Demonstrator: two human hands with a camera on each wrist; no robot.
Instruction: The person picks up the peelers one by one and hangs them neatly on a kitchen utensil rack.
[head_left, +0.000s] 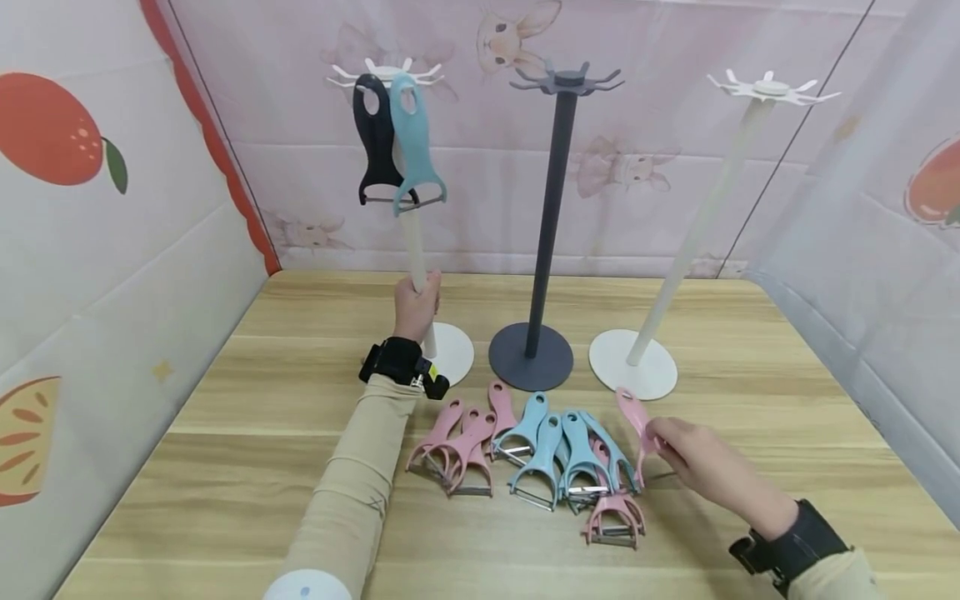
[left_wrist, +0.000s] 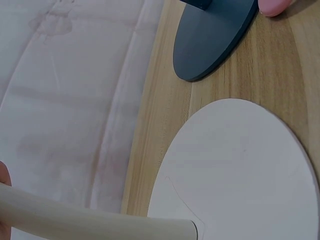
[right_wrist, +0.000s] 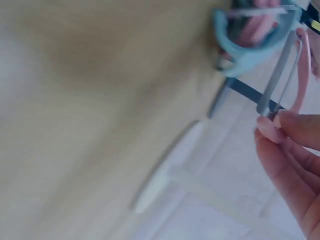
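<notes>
Just right of centre in the lower part of the head view, the right hand (head_left: 701,467) pinches a pink peeler (head_left: 637,425) between thumb and fingertips, its handle tip pointing up toward the middle of the frame and its blade end hidden behind the fingers. The right wrist view is badly blurred, but it seems to show the fingertips (right_wrist: 272,131) closed on the thin metal blade or the pink fork that carries it. The peeler looks like a light, stiff moulded-plastic piece with a sharp steel strip across its forked head, so it should lift with almost no effort; the smooth handle could slip, and the waist of the handle, away from the blade, is the safer place to hold. The hole near the handle tip would be best left free. Beside it, at lower centre, a pile of pink and blue peelers (head_left: 547,458) lies overlapping on the wooden table (head_left: 225,467), likely to snag one another. In the centre left of the frame, the left hand (head_left: 415,304) curls its fingers round the pole of the left white stand (head_left: 408,225), which carries a black peeler (head_left: 377,142) and a blue peeler (head_left: 414,146) on its top hooks. A grey stand (head_left: 551,208) and a right white stand (head_left: 705,217) rise to its right.
</notes>
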